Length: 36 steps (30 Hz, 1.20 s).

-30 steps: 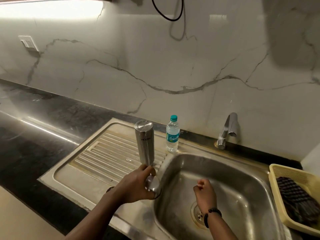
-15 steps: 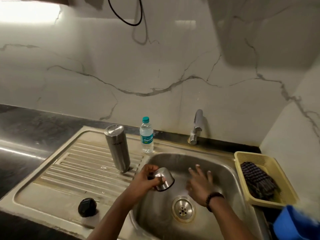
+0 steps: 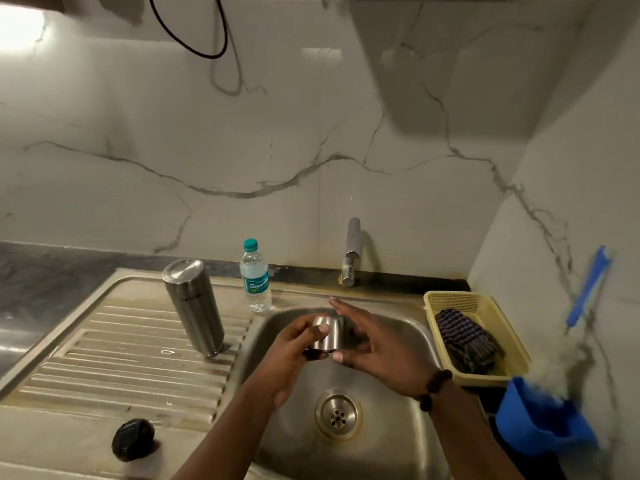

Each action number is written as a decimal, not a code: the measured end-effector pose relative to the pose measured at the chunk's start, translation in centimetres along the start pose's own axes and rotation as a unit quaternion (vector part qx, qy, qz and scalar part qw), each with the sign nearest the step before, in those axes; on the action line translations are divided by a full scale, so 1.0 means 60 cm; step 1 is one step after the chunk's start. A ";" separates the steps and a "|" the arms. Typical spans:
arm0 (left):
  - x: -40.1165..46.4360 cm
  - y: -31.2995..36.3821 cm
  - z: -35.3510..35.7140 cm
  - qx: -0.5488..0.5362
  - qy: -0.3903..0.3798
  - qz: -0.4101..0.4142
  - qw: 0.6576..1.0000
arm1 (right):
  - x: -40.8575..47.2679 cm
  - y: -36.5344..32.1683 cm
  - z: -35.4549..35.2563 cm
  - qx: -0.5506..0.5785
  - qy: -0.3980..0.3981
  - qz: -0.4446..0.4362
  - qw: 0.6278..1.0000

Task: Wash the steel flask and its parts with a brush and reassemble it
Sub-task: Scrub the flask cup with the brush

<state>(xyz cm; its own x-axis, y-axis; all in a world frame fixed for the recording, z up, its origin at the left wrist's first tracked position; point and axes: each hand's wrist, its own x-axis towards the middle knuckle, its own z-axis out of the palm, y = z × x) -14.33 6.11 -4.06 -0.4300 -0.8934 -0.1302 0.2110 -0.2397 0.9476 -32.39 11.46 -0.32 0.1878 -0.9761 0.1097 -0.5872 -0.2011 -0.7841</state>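
So our left hand [image 3: 298, 344] pinched the steel cap [image 3: 328, 333] above the sink [image 3: 408, 327]; our right hand [image 3: 377, 344] lay spread beside it; the flask [image 3: 194, 306] stood left of the sink; scrubbing and reassembly remained.

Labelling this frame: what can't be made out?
Head view:
- Steel cup: open end hidden by left hand and right hand.
- Flask body: logo too small.
- Blue brush and blue tub: motion-blurred.
- Black stopper: dark, detail lost.

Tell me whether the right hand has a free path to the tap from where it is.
Probably yes: the right hand is open over the sink, its fingers pointing toward the tap, with nothing between them.
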 end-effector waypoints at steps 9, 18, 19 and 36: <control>-0.017 0.020 0.012 0.071 0.017 -0.044 0.996 | -0.021 -0.023 0.034 0.016 0.182 0.013 0.983; -0.040 0.015 0.021 -0.063 -0.093 -0.090 0.990 | -0.056 -0.041 0.071 -0.011 0.229 0.068 0.971; -0.042 0.013 0.021 -0.055 -0.095 -0.087 0.990 | -0.060 -0.037 0.071 -0.017 0.220 0.081 0.972; -0.007 -0.015 0.072 -0.064 0.008 -0.097 0.993 | -0.160 0.129 -0.209 -0.672 -0.039 0.203 0.711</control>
<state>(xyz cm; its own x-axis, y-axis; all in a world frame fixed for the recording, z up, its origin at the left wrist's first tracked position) -18.13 8.35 -3.59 -0.4604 -0.8311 -0.3120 0.2354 -0.4532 0.8598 -48.59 18.22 0.22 -0.1986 -0.9795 -0.0348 -0.8182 0.1462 0.5560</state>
